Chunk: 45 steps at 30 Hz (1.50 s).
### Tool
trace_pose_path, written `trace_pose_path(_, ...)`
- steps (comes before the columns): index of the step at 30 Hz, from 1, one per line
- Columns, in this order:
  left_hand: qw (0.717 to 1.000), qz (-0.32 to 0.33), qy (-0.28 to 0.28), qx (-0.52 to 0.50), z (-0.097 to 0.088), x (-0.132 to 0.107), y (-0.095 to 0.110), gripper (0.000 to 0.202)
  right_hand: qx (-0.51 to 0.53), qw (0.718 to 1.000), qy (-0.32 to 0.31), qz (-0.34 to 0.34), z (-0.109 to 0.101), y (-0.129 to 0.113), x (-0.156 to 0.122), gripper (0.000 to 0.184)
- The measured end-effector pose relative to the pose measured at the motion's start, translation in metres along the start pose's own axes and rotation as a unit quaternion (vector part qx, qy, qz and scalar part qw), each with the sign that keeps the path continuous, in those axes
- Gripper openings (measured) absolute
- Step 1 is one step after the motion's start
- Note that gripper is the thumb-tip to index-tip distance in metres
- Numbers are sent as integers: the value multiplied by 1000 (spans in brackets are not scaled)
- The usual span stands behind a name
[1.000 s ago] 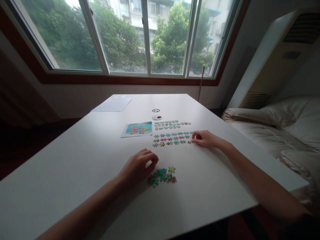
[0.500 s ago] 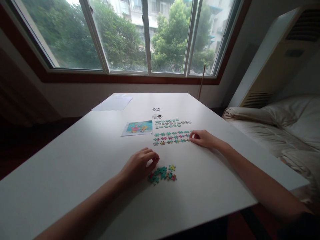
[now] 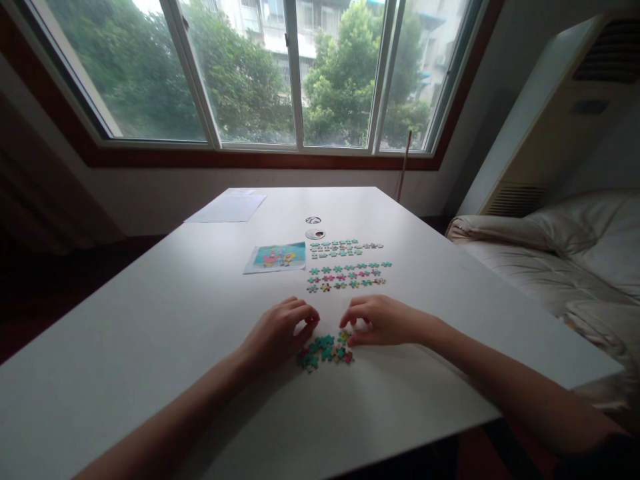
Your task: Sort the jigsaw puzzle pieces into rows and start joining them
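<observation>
A loose pile of jigsaw puzzle pieces point(image 3: 325, 348), mostly teal with some yellow and pink, lies near the front of the white table. My right hand point(image 3: 381, 320) reaches over the pile's right edge. Its thumb and forefinger are apart around a yellow puzzle piece point(image 3: 343, 337). On the pile's left side rests my left hand point(image 3: 283, 330), thumb and forefinger bent together; anything between the tips is too small to make out. Beyond both hands, several rows of puzzle pieces point(image 3: 340, 285) lie spread out. Left of those rows sits a picture sheet point(image 3: 275, 257) with cartoon figures.
Behind the rows are two small round items point(image 3: 315, 234) on the white table point(image 3: 150, 320). White paper point(image 3: 227, 207) lies at the far left corner. A cream sofa point(image 3: 540, 260) stands to the right, and windows point(image 3: 335, 73) fill the wall ahead.
My right hand has moved from the right end of the near rows back toward me, to the loose pile, and its fingers have parted. My left hand has stayed in place.
</observation>
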<state>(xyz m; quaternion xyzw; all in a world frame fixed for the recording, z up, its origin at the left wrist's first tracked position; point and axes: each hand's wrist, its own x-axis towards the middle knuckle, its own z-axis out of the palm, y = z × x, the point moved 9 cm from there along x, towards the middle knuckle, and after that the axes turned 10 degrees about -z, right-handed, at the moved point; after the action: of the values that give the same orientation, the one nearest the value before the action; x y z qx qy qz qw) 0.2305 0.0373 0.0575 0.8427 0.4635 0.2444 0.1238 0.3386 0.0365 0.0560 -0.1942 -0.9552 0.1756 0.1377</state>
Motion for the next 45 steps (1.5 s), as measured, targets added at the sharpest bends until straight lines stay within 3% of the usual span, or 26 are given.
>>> trace_pose_path(7, 1000, 1, -5, -4, 3, 0, 0, 13, 41, 999, -2, 14, 3, 3, 0, 21)
trace_pose_path(14, 999, -2, -13, -47, 3, -2, 8, 13, 119, 991, 49, 30, 5, 11, 1, 12)
trace_pose_path(18, 996, -15, -25, -82, 4, -1, 15, 12, 167, 979, 111, 35, -2, 11, 2, 17)
trace_pose_path(24, 991, -42, -24, -122, 6, 3, 15, 13, 170, 968, 173, 61, -8, 11, 5, 17)
trace_pose_path(29, 988, -58, -18, -144, 6, 4, 13, 13, 192, 963, 180, 64, -8, 11, 5, 18)
trace_pose_path(37, 966, -135, -13, -221, 4, 7, -4, 20, 158, 960, 206, 108, -14, 20, 0, 22)
trace_pose_path(45, 960, -142, -26, -241, 10, 8, -7, 20, 149, 959, 216, 104, -15, 21, -1, 22)
